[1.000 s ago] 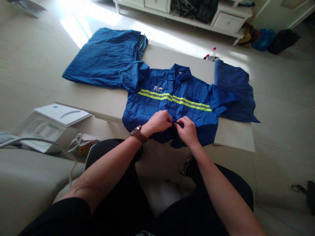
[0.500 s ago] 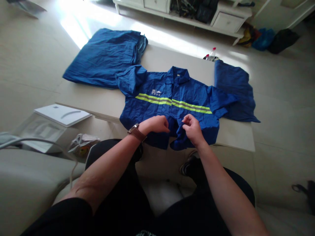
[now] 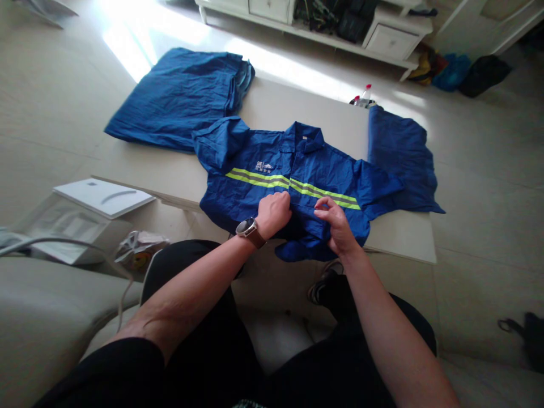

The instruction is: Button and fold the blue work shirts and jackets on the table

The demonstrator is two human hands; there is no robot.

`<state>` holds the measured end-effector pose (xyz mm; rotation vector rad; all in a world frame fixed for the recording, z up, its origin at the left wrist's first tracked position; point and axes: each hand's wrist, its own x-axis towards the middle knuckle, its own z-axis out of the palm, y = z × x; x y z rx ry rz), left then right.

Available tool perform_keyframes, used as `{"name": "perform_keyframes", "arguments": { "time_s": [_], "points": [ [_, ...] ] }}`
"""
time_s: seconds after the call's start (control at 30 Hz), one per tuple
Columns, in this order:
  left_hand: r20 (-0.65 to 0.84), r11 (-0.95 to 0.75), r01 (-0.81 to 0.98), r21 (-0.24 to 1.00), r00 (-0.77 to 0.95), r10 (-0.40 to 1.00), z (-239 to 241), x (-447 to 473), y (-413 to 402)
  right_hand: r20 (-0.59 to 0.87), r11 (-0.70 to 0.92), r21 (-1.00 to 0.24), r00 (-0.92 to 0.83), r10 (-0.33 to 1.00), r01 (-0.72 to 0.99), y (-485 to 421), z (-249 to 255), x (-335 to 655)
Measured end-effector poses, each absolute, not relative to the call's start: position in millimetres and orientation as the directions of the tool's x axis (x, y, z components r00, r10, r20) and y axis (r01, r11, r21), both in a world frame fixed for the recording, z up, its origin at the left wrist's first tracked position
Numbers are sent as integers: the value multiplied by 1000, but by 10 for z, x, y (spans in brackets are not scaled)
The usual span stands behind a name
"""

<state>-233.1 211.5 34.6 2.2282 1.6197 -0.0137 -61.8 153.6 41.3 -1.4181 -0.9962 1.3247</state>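
Note:
A blue work shirt [image 3: 272, 164] with a yellow-green reflective stripe lies face up on a low white table [image 3: 297, 113], its hem hanging over the near edge. My left hand [image 3: 274, 212], with a watch on the wrist, is closed on the left front edge of the shirt just below the stripe. My right hand [image 3: 335, 221] pinches the right front edge beside it. Both hands sit close together at the shirt's front opening.
A folded blue garment [image 3: 178, 96] lies at the table's far left and another blue garment [image 3: 402, 161] hangs over the right side. A bottle [image 3: 364, 95] stands beyond the table. A white box [image 3: 102, 198] sits on the floor at left. My legs are below.
The hands moved up the shirt front from the hem towards the reflective stripe. The shirt slid a little towards me and to the left.

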Motion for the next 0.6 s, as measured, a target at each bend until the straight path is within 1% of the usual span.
{"name": "perform_keyframes", "arguments": {
  "time_s": [0.07, 0.1, 0.17, 0.23, 0.3, 0.37, 0.47, 0.6],
  "points": [
    [-212, -271, 912, 308, 344, 915, 374, -2342, 2119, -188, -210, -965, 146, 971, 158, 1540, 339, -580],
    [-206, -274, 910, 312, 346, 915, 389, -2346, 2121, -154, -198, -940, 172, 973, 277, 1539, 305, -560],
    [-193, -278, 903, 326, 352, 916, 415, -2351, 2126, -90, -176, -841, 188, 978, 512, 1528, 248, -533],
    [-180, -291, 885, 362, 373, 910, 426, -2352, 2130, -37, -128, -737, 150, 988, 663, 1507, 211, -543],
    [-164, -324, 850, 415, 420, 893, 423, -2353, 2131, 4, -62, -696, 91, 996, 715, 1488, 187, -592],
    [-142, -361, 810, 461, 469, 872, 413, -2356, 2127, 29, -9, -698, 40, 999, 716, 1480, 166, -657],
    [-122, -383, 779, 496, 499, 858, 406, -2370, 2120, 31, 17, -718, 7, 999, 696, 1501, 133, -720],
    [-124, -356, 763, 540, 490, 863, 419, -2393, 2134, 26, 13, -786, 11, 1000, 618, 1559, 107, -689]
  ]
}}
